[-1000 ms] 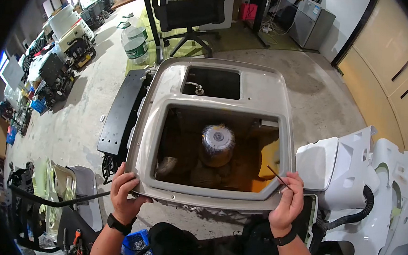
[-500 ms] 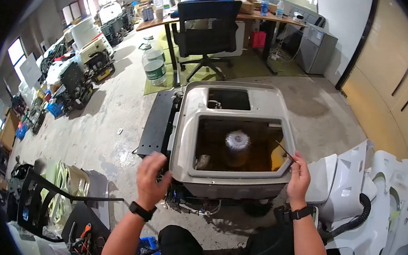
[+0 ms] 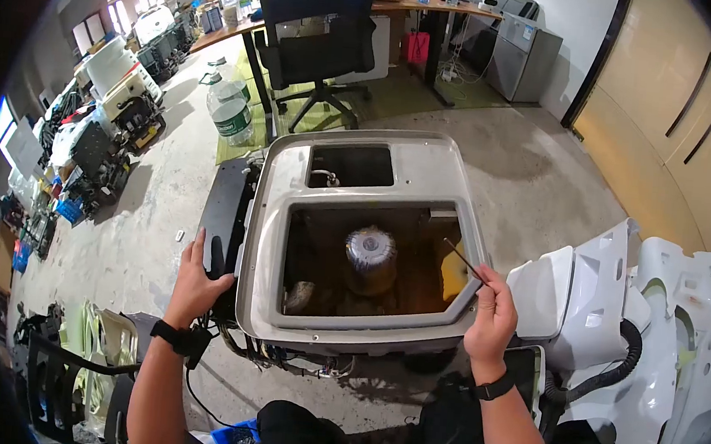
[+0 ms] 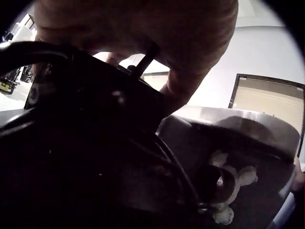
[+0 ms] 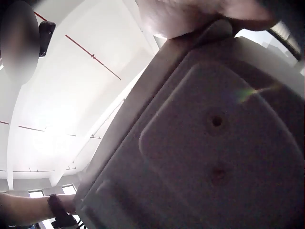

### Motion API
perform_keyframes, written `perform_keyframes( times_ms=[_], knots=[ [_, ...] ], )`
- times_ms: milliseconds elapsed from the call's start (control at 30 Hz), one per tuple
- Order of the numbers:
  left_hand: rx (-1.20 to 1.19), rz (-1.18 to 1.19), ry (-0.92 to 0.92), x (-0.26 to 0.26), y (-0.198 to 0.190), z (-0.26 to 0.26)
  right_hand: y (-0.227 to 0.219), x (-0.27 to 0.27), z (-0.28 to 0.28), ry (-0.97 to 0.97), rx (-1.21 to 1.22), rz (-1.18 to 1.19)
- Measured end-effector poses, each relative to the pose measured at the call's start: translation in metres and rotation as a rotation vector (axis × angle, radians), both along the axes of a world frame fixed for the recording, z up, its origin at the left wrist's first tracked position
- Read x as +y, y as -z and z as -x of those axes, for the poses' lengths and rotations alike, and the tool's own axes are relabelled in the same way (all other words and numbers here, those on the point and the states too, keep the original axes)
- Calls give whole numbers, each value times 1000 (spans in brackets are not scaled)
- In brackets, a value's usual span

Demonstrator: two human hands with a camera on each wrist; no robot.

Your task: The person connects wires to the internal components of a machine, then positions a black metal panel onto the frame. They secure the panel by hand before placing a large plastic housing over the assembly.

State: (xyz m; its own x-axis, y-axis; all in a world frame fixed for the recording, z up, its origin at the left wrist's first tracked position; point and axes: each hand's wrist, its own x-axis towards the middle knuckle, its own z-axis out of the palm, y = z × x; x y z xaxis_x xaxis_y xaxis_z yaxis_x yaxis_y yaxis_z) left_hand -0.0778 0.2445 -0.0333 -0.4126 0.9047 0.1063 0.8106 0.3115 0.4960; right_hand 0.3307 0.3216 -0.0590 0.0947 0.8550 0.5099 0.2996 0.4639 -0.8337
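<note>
A grey tank (image 3: 258, 239) with two openings in its top stands before me in the head view. Inside the larger opening are a silvery-topped cylinder (image 3: 371, 252) and a yellow block (image 3: 453, 276) along the right wall. My right hand (image 3: 492, 316) pinches a thin dark rod (image 3: 463, 260) beside the tank's front right rim. To the left, my left hand (image 3: 200, 285) is at the black metal panel (image 3: 222, 199) alongside the tank, fingers straight and thumb spread toward the tank. In the left wrist view, that hand (image 4: 138, 28) overlaps a dark box-like part and cables.
White plastic covers (image 3: 592, 299) and a ribbed black hose (image 3: 630, 360) lie at the right. Loose wires (image 3: 327, 366) show below the tank's front edge. Beyond it stand an office chair (image 3: 319, 44) and large water bottles (image 3: 232, 116). A blue bin (image 3: 234, 439) sits by my legs.
My left hand has let go of the tank's front left corner and moved left to the black panel. The right hand keeps the rod near the right rim. The head view has shifted.
</note>
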Motion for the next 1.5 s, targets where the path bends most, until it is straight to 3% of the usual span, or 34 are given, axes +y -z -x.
perform_keyframes(
  times_ms=[267,700,967,1000,1067,1133,1200,1267,1333,1400,1467,1500],
  knots=[
    [103,30,-48,0,7,-10,0,20,-7,-16,-4,13],
    [58,116,-171,3,0,-37,1,57,-18,38,-50,-113],
    [91,108,-274,20,4,-94,8,138,-43,300,-180,35],
    [98,120,-288,25,2,-102,9,148,-45,361,-216,-72],
    [50,172,-306,35,-2,-114,-13,136,-32,332,-168,-174],
    [64,161,-323,40,-3,-128,-22,118,-12,174,-62,-276],
    [59,144,-352,49,-2,-140,-30,100,9,-43,3,-160],
    [-14,165,-370,52,-8,-151,-30,87,26,-131,-30,-168],
    [-88,29,-261,52,3,-148,-20,80,38,-197,-79,-103],
    [-168,13,-246,47,-2,-146,-8,85,46,-230,-43,-72],
    [-215,-102,-182,38,-1,-144,-1,92,42,-91,-354,-357],
    [-167,-96,-173,30,-11,-150,-1,98,41,-71,-347,-358]
  ],
)
